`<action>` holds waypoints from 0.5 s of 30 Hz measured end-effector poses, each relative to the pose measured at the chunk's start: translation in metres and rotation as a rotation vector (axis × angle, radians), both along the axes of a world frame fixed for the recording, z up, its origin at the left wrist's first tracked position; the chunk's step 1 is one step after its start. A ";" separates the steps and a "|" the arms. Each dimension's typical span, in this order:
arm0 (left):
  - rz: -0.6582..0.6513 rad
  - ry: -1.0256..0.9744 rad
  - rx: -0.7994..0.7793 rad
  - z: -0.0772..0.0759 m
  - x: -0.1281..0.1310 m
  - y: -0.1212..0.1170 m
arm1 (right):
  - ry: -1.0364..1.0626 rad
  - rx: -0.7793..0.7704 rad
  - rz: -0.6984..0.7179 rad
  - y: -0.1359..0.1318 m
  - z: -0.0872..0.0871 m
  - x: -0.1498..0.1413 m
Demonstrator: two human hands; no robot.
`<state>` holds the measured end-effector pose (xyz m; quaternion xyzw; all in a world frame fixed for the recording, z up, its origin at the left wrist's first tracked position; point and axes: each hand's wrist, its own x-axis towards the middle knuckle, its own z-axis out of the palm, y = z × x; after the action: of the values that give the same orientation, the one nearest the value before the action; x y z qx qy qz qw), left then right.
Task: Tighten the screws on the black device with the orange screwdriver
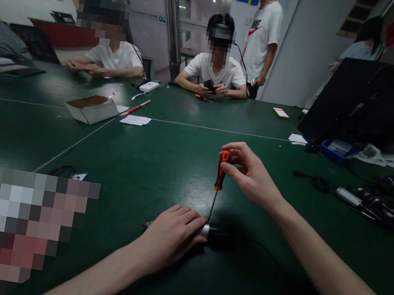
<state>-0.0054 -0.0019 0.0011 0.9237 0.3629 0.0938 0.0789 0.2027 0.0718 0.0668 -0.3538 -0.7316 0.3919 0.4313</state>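
Fingers (194,225) of the left hand (171,229) clamp a silver-and-black cylindrical tool (216,233) on the dark-green surface (157,161); the right hand (248,171) pinches a red-and-black screwdriver (221,172), tip at the tool. Beyond them, leftward, sits an open white cardboard box (93,113).

Green tabletop (166,152), beneath and around the right fingers (232,153). Left of and beyond them: open cardboard box (91,112), pale; white paper slip (135,120), flat; red stick-like item (135,108), slender, name unclear; white device (149,86) with cord, farther off. Straight beyond: orange-handled tool (200,97), small, before a seated person (215,72) in black headgear; standing person (262,37), white Nike T-shirt. Beyond, to the right: phone (280,112), lit; large black panel (370,103), tilted; blue tray (338,150) beside it. Right of the right fingers: black cable (321,184), coiled. Far left: second seated person (115,58), white shirt.
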 end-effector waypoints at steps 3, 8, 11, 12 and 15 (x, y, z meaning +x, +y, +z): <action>0.001 0.003 0.002 0.000 0.000 0.000 | -0.019 0.013 0.027 -0.001 0.001 0.000; 0.000 -0.009 0.026 -0.001 0.000 0.000 | 0.010 -0.028 -0.005 0.002 -0.004 -0.001; -0.006 -0.009 0.027 -0.001 -0.001 0.000 | 0.035 -0.044 -0.036 0.005 -0.008 -0.001; -0.008 -0.011 0.028 0.000 -0.001 0.000 | 0.037 -0.044 -0.036 0.006 -0.009 -0.001; -0.014 -0.031 0.034 -0.001 -0.002 0.000 | 0.023 -0.021 -0.019 0.007 -0.007 0.001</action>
<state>-0.0072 -0.0017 0.0003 0.9260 0.3533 0.1138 0.0693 0.2032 0.0784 0.0596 -0.3608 -0.7190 0.3992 0.4398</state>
